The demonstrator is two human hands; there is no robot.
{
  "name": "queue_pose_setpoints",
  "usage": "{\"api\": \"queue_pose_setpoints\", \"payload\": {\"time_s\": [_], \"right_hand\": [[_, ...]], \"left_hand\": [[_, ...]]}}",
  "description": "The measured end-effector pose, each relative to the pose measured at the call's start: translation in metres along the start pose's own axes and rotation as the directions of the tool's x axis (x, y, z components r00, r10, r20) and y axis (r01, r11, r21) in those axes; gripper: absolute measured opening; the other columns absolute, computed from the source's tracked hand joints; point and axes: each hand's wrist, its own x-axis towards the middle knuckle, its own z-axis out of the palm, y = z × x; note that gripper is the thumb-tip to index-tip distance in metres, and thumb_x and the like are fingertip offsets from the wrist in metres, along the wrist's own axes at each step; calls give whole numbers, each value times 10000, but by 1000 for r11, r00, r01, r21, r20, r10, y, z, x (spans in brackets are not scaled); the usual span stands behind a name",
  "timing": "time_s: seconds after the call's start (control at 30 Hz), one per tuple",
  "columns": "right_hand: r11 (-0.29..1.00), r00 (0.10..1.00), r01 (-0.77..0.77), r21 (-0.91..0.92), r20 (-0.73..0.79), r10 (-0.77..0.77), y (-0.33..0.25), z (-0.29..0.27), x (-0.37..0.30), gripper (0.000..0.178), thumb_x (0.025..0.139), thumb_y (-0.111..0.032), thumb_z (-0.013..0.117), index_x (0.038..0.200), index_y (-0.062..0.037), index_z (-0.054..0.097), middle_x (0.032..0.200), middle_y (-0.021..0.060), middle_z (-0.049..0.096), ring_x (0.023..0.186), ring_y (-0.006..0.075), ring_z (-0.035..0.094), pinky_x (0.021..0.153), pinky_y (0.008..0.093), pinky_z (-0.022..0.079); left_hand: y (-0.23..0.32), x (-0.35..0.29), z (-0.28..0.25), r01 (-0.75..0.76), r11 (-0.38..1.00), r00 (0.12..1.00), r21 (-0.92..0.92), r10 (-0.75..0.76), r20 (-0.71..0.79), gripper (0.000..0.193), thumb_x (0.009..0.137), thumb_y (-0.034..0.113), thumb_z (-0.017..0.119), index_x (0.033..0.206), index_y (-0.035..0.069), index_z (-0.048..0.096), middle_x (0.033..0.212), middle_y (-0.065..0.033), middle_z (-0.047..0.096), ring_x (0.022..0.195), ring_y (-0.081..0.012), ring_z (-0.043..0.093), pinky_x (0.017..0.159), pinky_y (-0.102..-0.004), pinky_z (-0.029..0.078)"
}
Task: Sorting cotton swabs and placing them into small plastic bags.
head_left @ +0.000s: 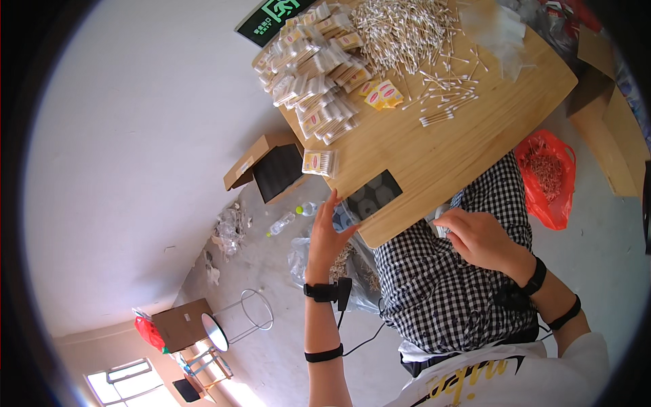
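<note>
My left hand (327,239) is at the near left corner of the wooden table (451,152), its fingers spread and thumb apart, with nothing visible in it. Close to its fingertips lies a dark flat rectangle with round shapes on it, perhaps a phone (373,195). My right hand (478,239) hovers over my lap, just off the table's near edge, its fingers curled; whatever they may hold is hidden. A small packet of cotton swabs (319,163) stands at the table's left edge, beyond my left hand.
Farther back are piled swab packets (315,74), a heap of loose cotton swabs (403,34) and yellow cards (383,95). An open cardboard box (264,166) and bottles (281,222) are on the floor at left; a red bag (548,180) is at right.
</note>
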Motion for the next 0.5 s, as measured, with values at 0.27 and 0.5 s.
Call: {"api": "queue_pose_setpoints", "payload": {"time_s": [0.27, 0.5], "right_hand": [[1000, 1000, 12, 9, 7, -12, 1, -1, 8, 301, 815, 12, 626, 1102, -30, 544, 965, 103, 627, 674, 274, 644, 586, 359, 527], [990, 989, -136, 21, -51, 137, 53, -21, 30, 316, 808, 7, 634, 1110, -49, 558, 998, 111, 622, 811, 289, 642, 680, 377, 530]], "left_hand": [[13, 17, 17, -127, 984, 990, 123, 134, -52, 978, 597, 107, 879, 1453, 64, 408, 1233, -98, 615, 1170, -319, 511, 1006, -424, 423], [52, 28, 75, -192, 981, 943, -25, 178, -283, 734, 737, 132, 816, 1376, 31, 470, 1271, -138, 579, 1233, -327, 484, 1029, -421, 402]]}}
